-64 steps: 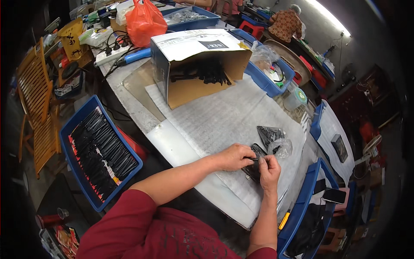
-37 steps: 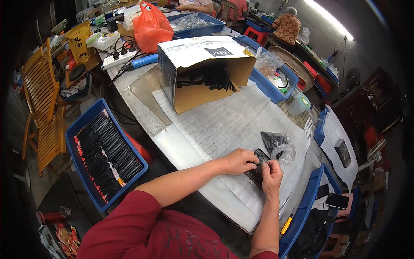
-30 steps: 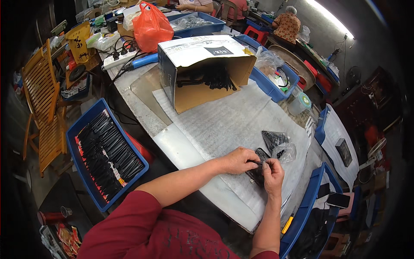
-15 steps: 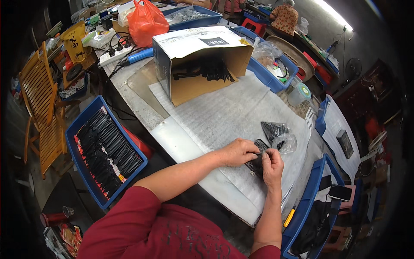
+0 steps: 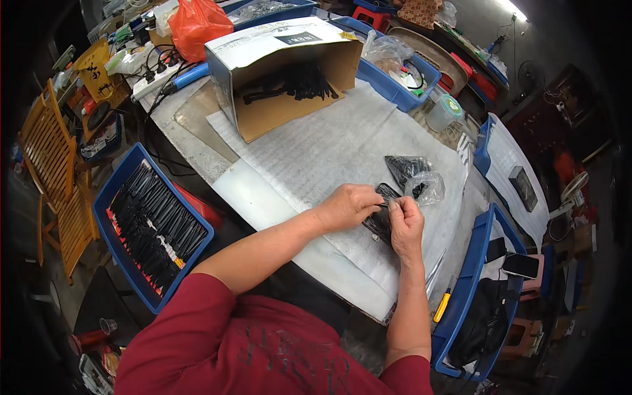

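My left hand (image 5: 353, 206) and my right hand (image 5: 406, 227) meet above the foam-covered table, fingers pinched close together. A small dark piece seems to lie between them, mostly hidden by the fingers. Beneath and beside the hands is a dark, shiny heap or tray of black parts (image 5: 376, 225), partly covered by them. Just beyond, a clear plastic bag of small black parts (image 5: 403, 169) rests on the foam, its crumpled mouth (image 5: 429, 189) toward my right hand.
An open cardboard box (image 5: 253, 122) on its side holds black slender pieces. Left of the table, a blue tray (image 5: 122, 263) carries rows of black pieces. At right are another blue tray (image 5: 475, 253), a yellow-handled screwdriver (image 5: 442, 307), a phone (image 5: 521, 266) and a lidded tub (image 5: 442, 114).
The view has shifted, so the table and boxes sit higher and further left in the picture. Both hands stay pinched together over the black parts, with a slightly wider gap between them.
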A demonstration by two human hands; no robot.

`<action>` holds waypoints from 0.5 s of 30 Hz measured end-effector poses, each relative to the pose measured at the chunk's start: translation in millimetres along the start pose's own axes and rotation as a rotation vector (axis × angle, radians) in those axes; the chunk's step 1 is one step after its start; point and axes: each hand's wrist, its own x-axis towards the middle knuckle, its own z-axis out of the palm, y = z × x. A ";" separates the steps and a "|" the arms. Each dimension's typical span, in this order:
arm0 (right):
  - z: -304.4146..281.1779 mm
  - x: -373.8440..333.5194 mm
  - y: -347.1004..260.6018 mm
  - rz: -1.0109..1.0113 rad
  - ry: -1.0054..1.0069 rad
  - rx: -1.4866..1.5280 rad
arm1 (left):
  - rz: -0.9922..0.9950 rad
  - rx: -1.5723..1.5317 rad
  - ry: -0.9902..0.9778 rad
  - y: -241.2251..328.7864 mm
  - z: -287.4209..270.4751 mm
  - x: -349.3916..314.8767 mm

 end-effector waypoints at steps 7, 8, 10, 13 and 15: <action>0.3 -2.8 2.9 0.058 -0.021 0.259 | 0.146 0.195 0.128 5.8 6.2 -1.9; 0.5 -2.6 3.0 0.050 -0.034 0.266 | 0.155 0.208 0.131 6.4 6.0 -1.6; 0.2 -2.2 4.2 0.091 -0.040 0.323 | 0.159 0.233 0.142 7.6 5.9 -1.3; 1.3 -2.3 2.7 0.075 -0.049 0.333 | 0.169 0.235 0.150 8.4 5.8 -1.8; 1.5 -1.4 2.7 0.085 -0.037 0.353 | 0.173 0.256 0.154 9.4 5.2 -1.1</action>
